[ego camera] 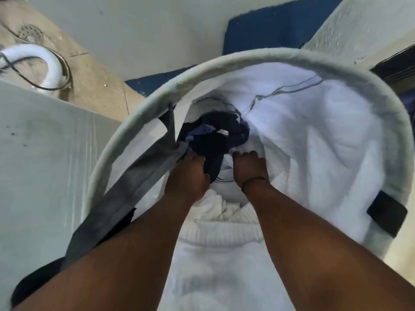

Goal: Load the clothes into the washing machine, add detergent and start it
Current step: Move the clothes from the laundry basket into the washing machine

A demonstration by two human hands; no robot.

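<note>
Down through the head camera, both bare arms reach into a round fabric laundry basket [224, 61] with a pale grey padded rim and a white lining. At its bottom lies a bundle of dark navy clothes [215, 140], with a lighter blue piece and a small white tag showing in it. The left hand [188, 176] has its fingers curled round the near left edge of that dark bundle, gripping it. The right hand [249, 167], with a thin dark band at the wrist, is just right of the bundle; its fingers are curled down into the white fabric beside it, though what exactly they clutch is hidden by the folds. A grey strap [139, 176] runs from the basket's left rim toward the near left, passing close by the left hand. A white knitted garment [224, 232] with a ribbed edge lies between the forearms at the near side. Left of the basket stands a pale grey surface [40, 164]; beyond it, on the tan floor [89, 70], sit a curved white hose [49, 61] and a round drain [30, 33]. A blue patch [269, 25] shows on the far side, and a dark tab [386, 212] hangs at the basket's right rim.
</note>
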